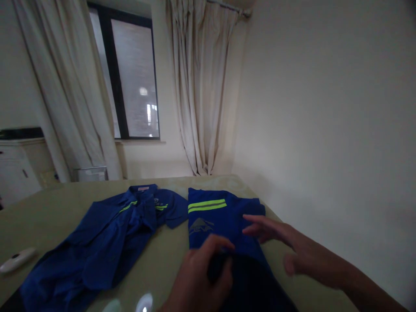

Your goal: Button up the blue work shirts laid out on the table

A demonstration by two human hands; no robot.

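Observation:
A blue work jacket [224,221] with two yellow-green reflective stripes lies partly folded on the table in front of me. My left hand [204,275] is closed on its near part, fingers curled round darker cloth. Over the garment's right side hovers my right hand [289,247], fingers stretched out and thumb apart, with nothing in it. Its fingertips are close to the cloth; whether they touch it I cannot tell. To the left, a second blue jacket [107,238] is spread out, collar away from me, one short sleeve reaching toward the first.
The pale green table [165,255] carries a white oval device [17,260] at the left and a small white round object [144,302] at the near edge. Beyond stand a window [134,78], beige curtains [204,86] and a white cabinet [19,169]. A wall [325,130] runs along the right.

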